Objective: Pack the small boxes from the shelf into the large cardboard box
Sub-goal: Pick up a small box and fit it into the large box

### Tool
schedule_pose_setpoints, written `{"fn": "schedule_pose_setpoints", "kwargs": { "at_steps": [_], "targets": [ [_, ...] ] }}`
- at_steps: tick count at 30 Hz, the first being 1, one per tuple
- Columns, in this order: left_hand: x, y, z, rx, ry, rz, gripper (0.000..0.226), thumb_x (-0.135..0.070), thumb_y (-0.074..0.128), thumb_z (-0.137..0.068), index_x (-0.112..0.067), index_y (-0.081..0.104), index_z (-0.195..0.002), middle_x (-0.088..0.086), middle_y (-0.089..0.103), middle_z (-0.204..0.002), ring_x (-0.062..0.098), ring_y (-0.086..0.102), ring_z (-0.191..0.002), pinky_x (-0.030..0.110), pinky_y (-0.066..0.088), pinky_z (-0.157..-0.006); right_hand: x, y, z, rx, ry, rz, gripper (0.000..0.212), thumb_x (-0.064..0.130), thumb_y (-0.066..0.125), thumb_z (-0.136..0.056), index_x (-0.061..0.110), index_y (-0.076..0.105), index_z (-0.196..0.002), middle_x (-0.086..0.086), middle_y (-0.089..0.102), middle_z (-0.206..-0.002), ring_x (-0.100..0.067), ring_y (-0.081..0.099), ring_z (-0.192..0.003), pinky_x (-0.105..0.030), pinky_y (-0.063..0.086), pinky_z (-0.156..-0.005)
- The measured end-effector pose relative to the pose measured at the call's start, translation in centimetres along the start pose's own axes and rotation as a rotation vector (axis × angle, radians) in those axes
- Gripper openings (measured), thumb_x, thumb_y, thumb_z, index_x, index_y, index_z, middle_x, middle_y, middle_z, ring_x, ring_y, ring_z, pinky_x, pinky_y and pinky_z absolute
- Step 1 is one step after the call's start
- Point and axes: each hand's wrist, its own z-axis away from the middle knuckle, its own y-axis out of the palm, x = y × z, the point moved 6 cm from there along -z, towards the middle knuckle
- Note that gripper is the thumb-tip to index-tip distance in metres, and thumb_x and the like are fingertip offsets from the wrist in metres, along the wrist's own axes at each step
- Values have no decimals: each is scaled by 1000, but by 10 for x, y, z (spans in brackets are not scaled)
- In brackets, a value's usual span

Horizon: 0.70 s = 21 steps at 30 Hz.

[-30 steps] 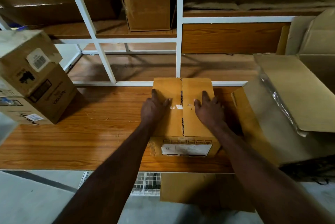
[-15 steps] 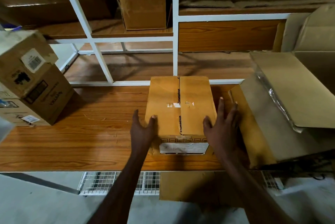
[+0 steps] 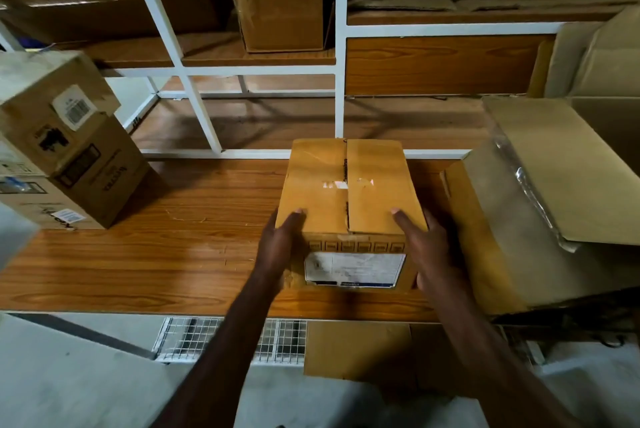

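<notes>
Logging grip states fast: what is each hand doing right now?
Left hand: grips the small box at its left near corner.
Right hand: grips the same box's right side.

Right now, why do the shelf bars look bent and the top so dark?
Head view: the wide-angle lens bows the white shelf frame and stretches the edges; upper shelves sit in shadow; glare shines off plastic tape on the large cardboard box; the leftmost carton looks slightly blurred.
</notes>
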Motion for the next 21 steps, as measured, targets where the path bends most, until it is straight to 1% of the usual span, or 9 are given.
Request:
{"fn": "schedule_pose_setpoints", "kwargs": {
  "at_steps": [2, 4, 6, 8, 11, 14, 15, 18, 21],
  "targets": [
    [-28, 2, -3, 14, -34, -67, 34, -47, 62, -107, -21, 73, -126, 9, 82, -112, 36, 78, -108, 54, 62, -93, 29, -4, -8, 38, 10, -7, 36, 48, 81, -90, 33, 70, -121, 2, 79, -106, -24, 77, -96, -52, 64, -87],
    [-55, 2, -6, 21, -68, -114, 38, -49, 62, -106, -18, 76, -121, 11, 83, -106, 35, 79, -104, 56, 61, -98, 56, -9, -15, 69, -19, 45, 25, 49, 78, -90, 32, 72, -107, 2, 80, -97, -24, 79, -90, -54, 63, -88],
    [-81, 2, -7, 13, -51, -113, 37, -48, 63, -105, -17, 75, -121, 11, 83, -105, 32, 81, -99, 53, 62, -94, 80, -13, -16, 73, -63, 66, 22, 53, 77, -89, 34, 71, -100, 5, 81, -92, -22, 79, -86, -53, 63, -89],
    [-107, 7, -2, -6, 9, -69, 35, -45, 64, -105, -18, 73, -125, 10, 83, -106, 30, 81, -95, 49, 62, -88, 103, -19, -11, 54, -120, 51, 33, 60, 76, -81, 37, 73, -104, 9, 81, -94, -19, 79, -87, -52, 63, -89],
    [-137, 19, 14, -37, 137, 9, 35, -44, 66, -104, -22, 71, -130, 6, 83, -110, 32, 80, -106, 57, 62, -97, 136, -32, 1, 4, -233, 26, 51, 71, 72, -73, 41, 72, -114, 12, 80, -102, -18, 78, -94, -53, 62, -89],
    [-154, 34, 38, -19, 261, 75, 27, -41, 66, -105, -26, 70, -127, 8, 82, -115, 35, 78, -109, 62, 62, -98, 160, -51, 24, -73, -339, -78, 41, 61, 76, -79, 39, 73, -113, 15, 80, -104, -12, 78, -95, -48, 64, -88],
    [-156, 38, 45, -2, 301, 94, 27, -42, 66, -105, -26, 69, -127, 10, 80, -117, 37, 77, -110, 63, 62, -97, 166, -58, 32, -96, -368, -104, 43, 59, 77, -79, 38, 73, -117, 13, 80, -106, -11, 78, -96, -47, 64, -88],
    [-158, 50, 60, 50, 406, 157, 56, -50, 68, -100, -20, 59, -147, 12, 76, -129, 37, 75, -115, 59, 64, -90, 184, -76, 56, -155, -467, -115, 68, 64, 78, -79, 32, 65, -137, 11, 75, -120, -8, 74, -106, -45, 65, -88],
    [-155, 64, 67, 86, 479, 206, 67, -48, 68, -100, -18, 50, -157, 13, 71, -139, 34, 73, -121, 52, 65, -88, 198, -99, 76, -222, -589, -42, 67, 64, 75, -87, 35, 57, -145, 12, 69, -131, -6, 67, -116, -41, 63, -92]
  ]
}}
